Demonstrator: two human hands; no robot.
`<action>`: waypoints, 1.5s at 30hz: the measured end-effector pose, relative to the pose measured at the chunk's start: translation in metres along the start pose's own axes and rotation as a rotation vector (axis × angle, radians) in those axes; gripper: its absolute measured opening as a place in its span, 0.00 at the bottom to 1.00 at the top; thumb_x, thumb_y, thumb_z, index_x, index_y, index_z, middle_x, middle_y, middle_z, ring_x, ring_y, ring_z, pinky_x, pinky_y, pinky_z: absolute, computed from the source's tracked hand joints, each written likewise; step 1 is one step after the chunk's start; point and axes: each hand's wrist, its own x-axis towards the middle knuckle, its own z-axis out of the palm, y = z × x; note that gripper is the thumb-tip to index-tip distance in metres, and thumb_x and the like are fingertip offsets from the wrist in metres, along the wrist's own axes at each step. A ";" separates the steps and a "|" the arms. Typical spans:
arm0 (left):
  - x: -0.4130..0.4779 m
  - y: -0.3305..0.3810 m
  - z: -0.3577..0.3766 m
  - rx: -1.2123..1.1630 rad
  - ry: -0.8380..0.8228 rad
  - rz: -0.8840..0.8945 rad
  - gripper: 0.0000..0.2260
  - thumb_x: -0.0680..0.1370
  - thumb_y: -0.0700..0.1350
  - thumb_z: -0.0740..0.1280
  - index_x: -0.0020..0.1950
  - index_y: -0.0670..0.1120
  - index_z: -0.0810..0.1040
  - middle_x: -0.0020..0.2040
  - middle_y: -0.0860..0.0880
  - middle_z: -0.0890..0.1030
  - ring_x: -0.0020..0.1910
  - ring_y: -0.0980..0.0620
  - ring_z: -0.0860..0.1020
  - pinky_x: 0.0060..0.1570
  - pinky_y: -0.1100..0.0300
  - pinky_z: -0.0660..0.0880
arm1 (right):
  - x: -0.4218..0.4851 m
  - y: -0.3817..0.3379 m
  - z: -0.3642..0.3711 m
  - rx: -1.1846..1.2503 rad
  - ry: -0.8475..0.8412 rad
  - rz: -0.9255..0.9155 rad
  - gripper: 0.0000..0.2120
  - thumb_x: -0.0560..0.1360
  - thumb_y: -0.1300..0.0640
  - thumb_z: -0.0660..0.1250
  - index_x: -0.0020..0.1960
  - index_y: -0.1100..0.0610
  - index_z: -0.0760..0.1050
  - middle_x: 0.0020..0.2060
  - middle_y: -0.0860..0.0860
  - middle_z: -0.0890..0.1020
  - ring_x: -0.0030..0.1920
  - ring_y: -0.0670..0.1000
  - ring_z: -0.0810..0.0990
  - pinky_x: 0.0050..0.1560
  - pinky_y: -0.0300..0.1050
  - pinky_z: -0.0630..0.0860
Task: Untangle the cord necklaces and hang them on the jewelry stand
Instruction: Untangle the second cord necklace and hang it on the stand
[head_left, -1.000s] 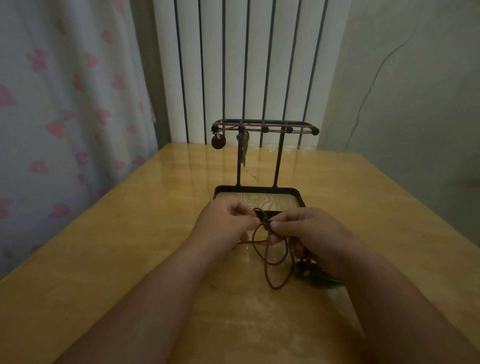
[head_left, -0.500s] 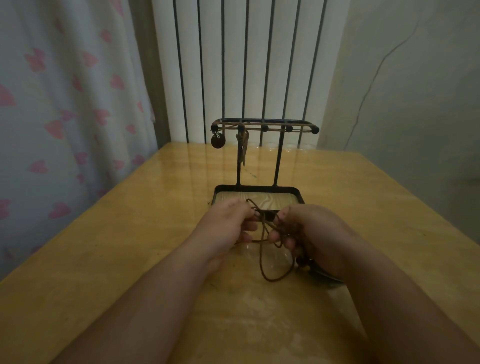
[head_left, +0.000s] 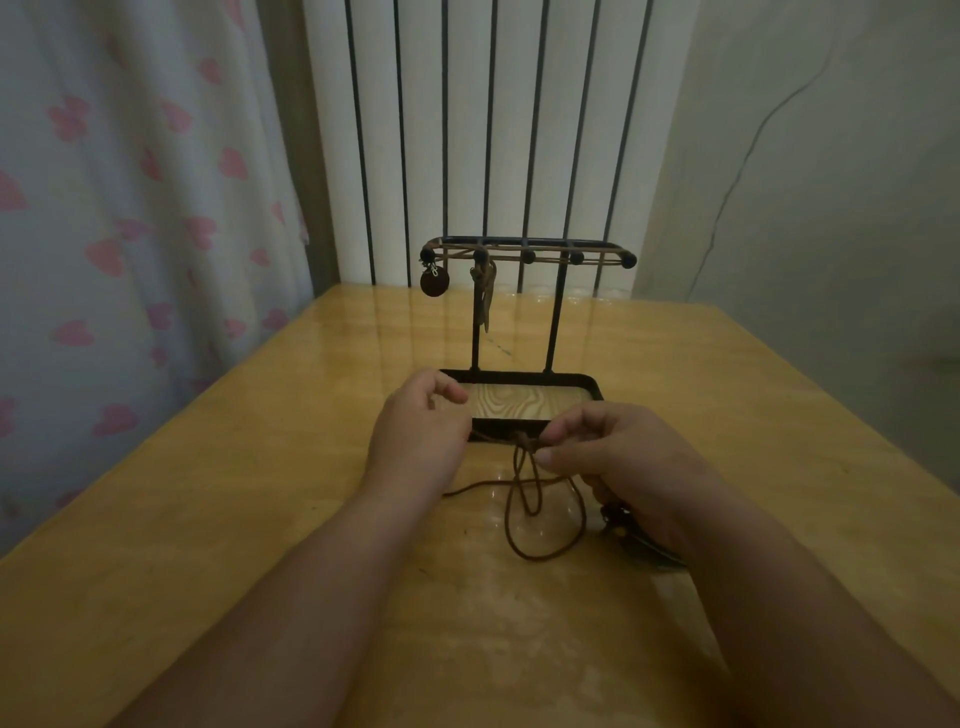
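Left hand (head_left: 421, 431) has been drawn left, curled; grip not discernible. Thin brown cord necklace (head_left: 524, 501) is pinched at knot (head_left: 527, 441) by right hand (head_left: 623, 467); still tangled.

The brown cord necklace (head_left: 545, 553) trails in slack loops below a knot (head_left: 525, 441) pinched in your right hand (head_left: 623, 467). One strand runs to your left hand (head_left: 415, 436), and its beaded dark pendant (head_left: 615, 519) lies half hidden under your right palm. Just behind, the black wire jewelry stand (head_left: 556, 322) stands upright on its wood-grain tray base. Tan cords are strung along its knobbed top bar, with a round dark pendant (head_left: 434, 282) and a long tan piece (head_left: 487, 296) dangling near its left end.
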 end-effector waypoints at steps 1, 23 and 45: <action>0.001 -0.001 -0.001 0.032 0.005 0.079 0.10 0.76 0.38 0.64 0.47 0.54 0.76 0.47 0.48 0.76 0.38 0.53 0.74 0.31 0.62 0.67 | 0.000 0.000 0.000 0.012 0.021 -0.007 0.04 0.71 0.60 0.74 0.46 0.56 0.82 0.39 0.54 0.84 0.31 0.47 0.73 0.32 0.41 0.69; -0.006 -0.005 0.006 -0.269 -0.286 0.094 0.10 0.79 0.34 0.65 0.48 0.49 0.80 0.39 0.48 0.83 0.38 0.52 0.83 0.44 0.54 0.82 | 0.005 0.002 0.000 0.152 0.056 -0.027 0.05 0.73 0.66 0.64 0.43 0.60 0.78 0.37 0.56 0.85 0.28 0.49 0.66 0.29 0.44 0.61; -0.002 -0.003 0.004 -0.214 -0.233 0.033 0.07 0.82 0.41 0.63 0.46 0.49 0.78 0.40 0.50 0.82 0.40 0.53 0.79 0.41 0.57 0.76 | 0.013 0.002 -0.005 0.024 0.073 0.130 0.07 0.74 0.55 0.67 0.42 0.55 0.82 0.25 0.48 0.73 0.24 0.46 0.65 0.26 0.42 0.61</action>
